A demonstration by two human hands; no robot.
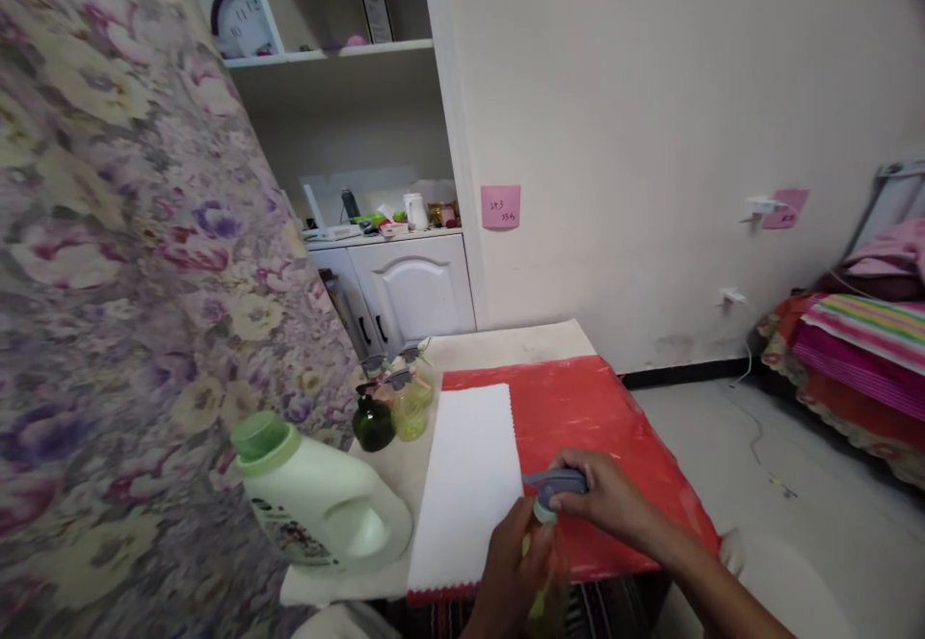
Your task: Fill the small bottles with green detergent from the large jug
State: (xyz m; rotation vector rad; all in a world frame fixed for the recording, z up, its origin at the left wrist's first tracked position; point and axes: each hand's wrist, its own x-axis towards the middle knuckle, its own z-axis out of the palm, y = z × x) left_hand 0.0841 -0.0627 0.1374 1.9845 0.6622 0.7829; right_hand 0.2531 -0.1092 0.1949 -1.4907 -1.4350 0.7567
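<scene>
My left hand (511, 567) is wrapped round a clear yellowish bottle (555, 581) at the table's near edge, just below its neck. On the bottle's top sits a grey-blue pump head (560, 485), its spout pointing left. My right hand (603, 492) grips that pump head between thumb and fingers. Most of the bottle is hidden behind the left hand. Left of both hands lies a white sheet with a scalloped red edge (473, 475), flat on the red cover (578, 408) of the table.
A big pale green detergent jug (325, 504) stands at the table's left. Behind it are a dark green pump bottle (374, 422) and several yellowish pump bottles (409, 417). A floral curtain (145, 331) hangs at left, beside a white cabinet (423, 282). A bed (859, 359) is at right.
</scene>
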